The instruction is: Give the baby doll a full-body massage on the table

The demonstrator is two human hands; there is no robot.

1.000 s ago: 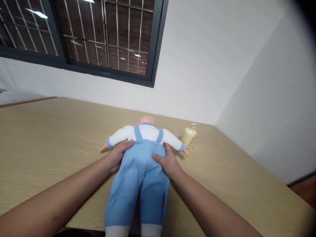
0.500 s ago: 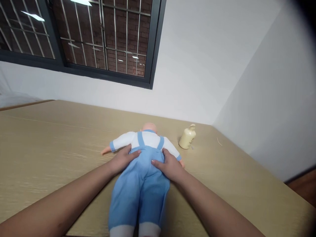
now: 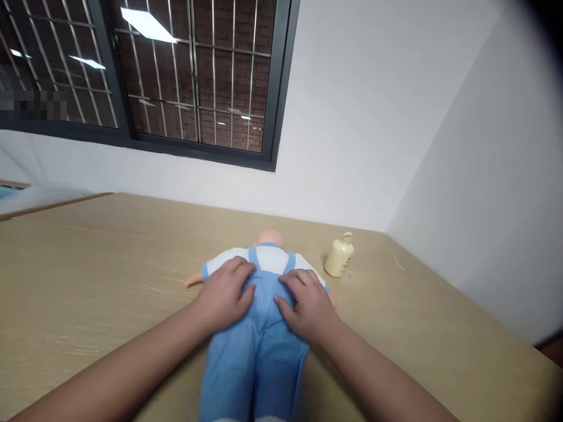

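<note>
A baby doll (image 3: 272,258) lies stretched out face down, dressed in a white top and light blue overalls (image 3: 266,293). Its head points toward the wall and its arms are spread to the sides. On the left side of the doll's back rests my left hand (image 3: 227,293), palm down, fingers slightly bent and thumb apart. My right hand (image 3: 310,302) lies on the right side in the same way, its fingertips on the blue cloth. Neither hand is wrapped round the doll. The lower ends of its legs run out of the frame.
A pale yellow bottle (image 3: 339,257) with dark lettering stands to the right of the doll on the wooden table (image 3: 132,258). A thin light strand (image 3: 399,264) lies farther right. Behind are a white wall (image 3: 352,117) and a barred window (image 3: 211,76).
Both hands have shifted from gripping the doll's sides to lying on top of its back. The doll stays in place on the table, while the camera view has tilted slightly upward.
</note>
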